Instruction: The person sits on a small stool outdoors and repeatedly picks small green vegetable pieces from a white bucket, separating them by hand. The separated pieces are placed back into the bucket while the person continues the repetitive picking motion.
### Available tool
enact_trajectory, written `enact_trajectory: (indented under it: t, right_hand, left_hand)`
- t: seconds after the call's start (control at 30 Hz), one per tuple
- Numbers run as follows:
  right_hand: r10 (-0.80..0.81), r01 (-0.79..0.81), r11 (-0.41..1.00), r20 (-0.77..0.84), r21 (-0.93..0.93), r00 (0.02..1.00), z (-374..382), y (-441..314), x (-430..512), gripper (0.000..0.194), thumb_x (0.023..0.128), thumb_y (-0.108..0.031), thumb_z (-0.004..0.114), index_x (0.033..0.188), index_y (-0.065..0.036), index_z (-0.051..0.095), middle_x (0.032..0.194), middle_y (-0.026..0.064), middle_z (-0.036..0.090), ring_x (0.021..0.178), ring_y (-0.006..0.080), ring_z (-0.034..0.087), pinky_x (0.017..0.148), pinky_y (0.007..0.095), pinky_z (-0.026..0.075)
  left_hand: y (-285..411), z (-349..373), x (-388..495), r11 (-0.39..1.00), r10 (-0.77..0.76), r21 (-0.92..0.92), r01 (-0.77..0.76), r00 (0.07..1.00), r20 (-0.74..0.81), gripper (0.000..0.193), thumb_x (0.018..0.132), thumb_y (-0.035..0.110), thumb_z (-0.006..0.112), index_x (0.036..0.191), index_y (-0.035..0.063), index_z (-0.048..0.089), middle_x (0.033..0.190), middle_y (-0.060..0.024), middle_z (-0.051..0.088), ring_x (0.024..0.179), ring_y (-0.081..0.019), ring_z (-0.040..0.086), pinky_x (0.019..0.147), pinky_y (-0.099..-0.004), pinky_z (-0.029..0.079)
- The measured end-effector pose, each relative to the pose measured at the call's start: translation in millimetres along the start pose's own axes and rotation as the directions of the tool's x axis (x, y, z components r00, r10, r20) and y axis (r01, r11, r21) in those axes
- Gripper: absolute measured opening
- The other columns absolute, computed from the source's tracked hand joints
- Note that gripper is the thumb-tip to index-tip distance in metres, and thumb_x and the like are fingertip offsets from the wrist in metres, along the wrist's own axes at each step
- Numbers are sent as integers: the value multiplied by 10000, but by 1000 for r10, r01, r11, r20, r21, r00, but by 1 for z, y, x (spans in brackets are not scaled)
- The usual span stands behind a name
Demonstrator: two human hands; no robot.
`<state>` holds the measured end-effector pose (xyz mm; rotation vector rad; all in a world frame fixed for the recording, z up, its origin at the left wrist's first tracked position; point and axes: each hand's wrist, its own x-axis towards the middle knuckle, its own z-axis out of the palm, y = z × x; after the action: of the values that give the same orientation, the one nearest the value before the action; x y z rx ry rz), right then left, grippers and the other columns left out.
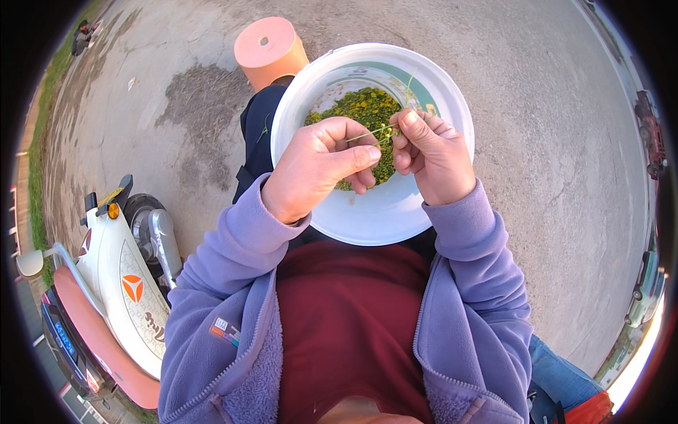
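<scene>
My right hand (434, 153) pinches a thin green sprig (409, 91) with small yellowish buds between thumb and fingers. My left hand (328, 159) is close beside it, thumb and curled fingers at the sprig's lower stems (365, 135); whether they grip a stem cannot be made out. Both hands are over a white plastic bucket (360, 217). Inside the bucket lies a heap of small yellow flower heads and green buds (365, 103), partly hidden by my hands.
Beyond the bucket stands a pink-orange plastic stool (265, 45). A white electric scooter (124, 281) is parked on my left, with a dark car (69, 339) behind it. A person (83, 38) crouches at far left. Blue fabric (561, 371) lies at lower right. Concrete pavement (540, 132) surrounds me.
</scene>
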<state>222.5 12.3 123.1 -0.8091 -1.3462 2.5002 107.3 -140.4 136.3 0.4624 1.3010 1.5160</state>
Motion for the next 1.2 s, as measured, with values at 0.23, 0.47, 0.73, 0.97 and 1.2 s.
enact_trajectory:
  t: [0.23,0.47,0.73,0.97,1.2]
  right_hand:
    - [38,-45,989,58,140,998,-10,4,0,235,949,-273,597,977,-42,632,741,22,595,563,107,512,525,233,424]
    - [2,-5,987,17,162,1000,-9,5,-1,247,924,-279,641,965,-36,638,737,10,622,570,92,553,528,217,448]
    - [-142,144,989,-89,20,986,14,15,-4,194,923,-204,644,983,-19,644,746,25,611,602,102,544,554,224,433]
    - [-261,257,965,-128,-43,957,27,18,-6,181,895,-169,683,941,5,664,732,25,637,609,72,538,569,212,443]
    - [-190,193,981,-87,26,978,24,17,-8,197,913,-187,658,957,6,651,739,33,635,611,87,556,579,226,462]
  left_hand:
    - [-4,-4,4,995,58,-82,-61,997,-45,161,935,141,595,1030,12,581,896,-75,652,730,-148,644,666,-283,539]
    - [-7,-1,5,990,103,-76,-116,981,-162,183,930,147,610,1049,8,616,922,-63,669,729,-116,624,667,-243,503]
    - [-12,6,5,995,40,-85,-50,993,-112,249,889,161,673,1065,-15,668,901,-43,678,664,-81,549,622,-205,448]
    - [-7,10,1,993,117,-8,-120,983,-139,210,891,148,664,1021,-18,669,853,-40,669,655,-79,541,612,-214,436]
    - [-7,8,-1,993,97,-54,-106,984,-151,156,897,132,648,971,-4,662,817,-39,665,653,-81,567,608,-222,448]
